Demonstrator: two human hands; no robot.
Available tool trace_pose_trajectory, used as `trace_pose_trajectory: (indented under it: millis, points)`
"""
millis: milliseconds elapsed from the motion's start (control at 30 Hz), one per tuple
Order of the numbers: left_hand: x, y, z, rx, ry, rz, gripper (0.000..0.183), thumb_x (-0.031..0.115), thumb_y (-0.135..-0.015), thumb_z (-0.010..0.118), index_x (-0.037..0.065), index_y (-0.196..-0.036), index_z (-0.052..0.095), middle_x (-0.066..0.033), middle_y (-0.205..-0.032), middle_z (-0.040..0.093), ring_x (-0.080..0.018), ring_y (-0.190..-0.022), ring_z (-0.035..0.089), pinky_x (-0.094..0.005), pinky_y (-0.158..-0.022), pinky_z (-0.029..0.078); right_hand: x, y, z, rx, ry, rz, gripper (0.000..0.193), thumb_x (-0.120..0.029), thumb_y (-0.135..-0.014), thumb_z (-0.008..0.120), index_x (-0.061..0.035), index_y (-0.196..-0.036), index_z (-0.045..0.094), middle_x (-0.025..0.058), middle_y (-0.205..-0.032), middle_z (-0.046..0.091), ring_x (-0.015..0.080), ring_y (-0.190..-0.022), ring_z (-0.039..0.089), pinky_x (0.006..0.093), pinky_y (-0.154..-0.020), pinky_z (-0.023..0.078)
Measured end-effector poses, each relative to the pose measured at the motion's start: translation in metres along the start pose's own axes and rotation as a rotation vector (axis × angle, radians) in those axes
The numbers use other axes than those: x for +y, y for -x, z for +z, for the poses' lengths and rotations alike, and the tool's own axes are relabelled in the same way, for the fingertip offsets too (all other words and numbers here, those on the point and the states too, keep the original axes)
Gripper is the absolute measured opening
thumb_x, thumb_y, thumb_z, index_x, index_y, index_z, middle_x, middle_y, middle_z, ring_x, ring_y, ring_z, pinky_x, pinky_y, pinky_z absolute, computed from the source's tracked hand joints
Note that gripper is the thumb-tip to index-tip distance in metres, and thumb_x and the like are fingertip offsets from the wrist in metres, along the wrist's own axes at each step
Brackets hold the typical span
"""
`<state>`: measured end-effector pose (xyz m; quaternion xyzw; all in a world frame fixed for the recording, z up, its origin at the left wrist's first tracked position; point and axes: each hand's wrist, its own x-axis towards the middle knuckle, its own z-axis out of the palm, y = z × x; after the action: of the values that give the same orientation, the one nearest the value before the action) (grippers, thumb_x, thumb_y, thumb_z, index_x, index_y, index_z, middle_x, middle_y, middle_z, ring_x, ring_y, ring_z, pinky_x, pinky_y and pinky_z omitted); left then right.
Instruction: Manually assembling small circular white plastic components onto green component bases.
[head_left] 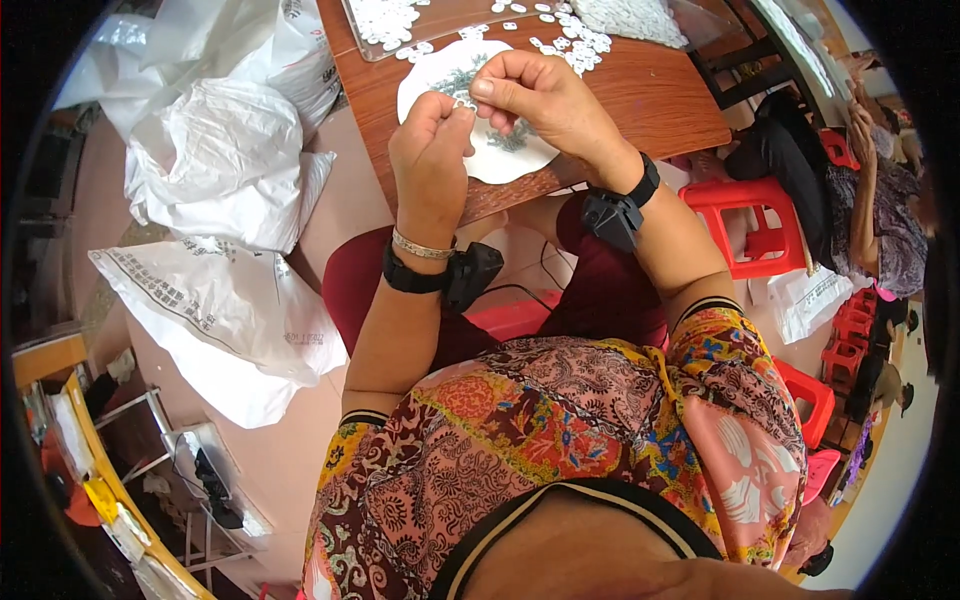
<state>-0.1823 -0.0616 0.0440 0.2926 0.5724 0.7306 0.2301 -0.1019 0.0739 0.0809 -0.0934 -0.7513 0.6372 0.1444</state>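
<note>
Left hand (432, 150): thumb and forefinger pressed together at their tips, pinching a small white piece (466, 103), remaining fingers curled into the palm. Right hand (545, 98): thumb and forefinger closed on the same piece from the other side, the other fingers bent loosely beneath. The piece sat between the two sets of fingertips, largely covered by them; its exact shape could not be told.

Directly below both hands lay a white disc (490, 168), smooth-faced, wavy at the rim, printed with a dark grey-green, branch-like pattern. It rested near the edge of a worktop (650, 90) with reddish-brown wood grain.

Just beyond the right hand, loose pieces (580, 45) were strewn: white, hard-looking, small, rounded oblongs with openings. Farther out, ahead of the left hand, a shallow clear tray (385, 20) held more. Beyond the right hand, a clear bag (630, 18) bulged with densely packed white contents.

Well to the left of the left hand: crumpled white sacks (215, 150), creased and slightly glossy. Right of the right hand, lower down: a red stool (740, 192), moulded plastic, open-sided.
</note>
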Motion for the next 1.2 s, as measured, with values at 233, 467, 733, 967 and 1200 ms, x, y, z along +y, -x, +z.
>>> trace_pose_trajectory:
  millis: [233, 467, 733, 967, 1200]
  points:
    - [-0.0013, -0.0005, 0.0001, 0.011, -0.030, 0.017, 0.018, 0.017, -0.085, 0.054, -0.001, -0.081, 0.057, -0.0036, -0.060, 0.053, -0.0093, -0.058, 0.048, -0.0256, -0.054, 0.038, 0.0043, 0.0002, 0.0020, -0.018, -0.002, -0.015, 0.018, -0.019, -0.093, 0.058, -0.0020, -0.087, 0.060, -0.0021, -0.072, 0.057, 0.0040, -0.062, 0.050, 0.0180, -0.058, 0.043]
    - [-0.0016, -0.0005, 0.0003, 0.008, -0.054, 0.025, 0.019, 0.017, -0.085, 0.053, -0.001, -0.079, 0.057, -0.0044, -0.059, 0.053, -0.0103, -0.057, 0.048, -0.0269, -0.053, 0.038, 0.0039, 0.0004, 0.0026, -0.025, 0.026, -0.051, 0.017, -0.019, -0.093, 0.058, -0.0027, -0.087, 0.060, -0.0030, -0.071, 0.055, 0.0036, -0.063, 0.049, 0.0180, -0.058, 0.042]
    - [-0.0025, 0.0004, -0.0005, 0.015, -0.124, 0.043, 0.019, 0.016, -0.084, 0.053, -0.002, -0.078, 0.056, -0.0051, -0.056, 0.051, -0.0110, -0.054, 0.047, -0.0280, -0.050, 0.037, 0.0064, 0.0019, 0.0038, -0.056, 0.123, -0.066, 0.018, -0.019, -0.092, 0.058, -0.0016, -0.086, 0.059, -0.0039, -0.071, 0.053, 0.0040, -0.065, 0.046, 0.0193, -0.060, 0.040]
    - [-0.0037, 0.0017, -0.0006, -0.001, -0.124, 0.054, 0.018, 0.014, -0.083, 0.053, -0.002, -0.077, 0.057, -0.0037, -0.057, 0.050, -0.0101, -0.054, 0.045, -0.0276, -0.050, 0.037, 0.0051, 0.0036, 0.0046, -0.050, 0.210, -0.058, 0.017, -0.020, -0.091, 0.060, -0.0036, -0.084, 0.059, -0.0057, -0.070, 0.051, 0.0029, -0.064, 0.044, 0.0188, -0.058, 0.037]
    - [-0.0068, 0.0001, -0.0025, -0.044, -0.041, 0.003, 0.017, 0.012, -0.084, 0.053, -0.002, -0.076, 0.057, -0.0010, -0.058, 0.049, -0.0080, -0.055, 0.044, -0.0244, -0.050, 0.034, 0.0025, 0.0038, 0.0035, -0.056, 0.240, -0.086, 0.017, -0.021, -0.091, 0.061, -0.0058, -0.083, 0.060, -0.0067, -0.067, 0.050, 0.0023, -0.062, 0.042, 0.0196, -0.055, 0.036]
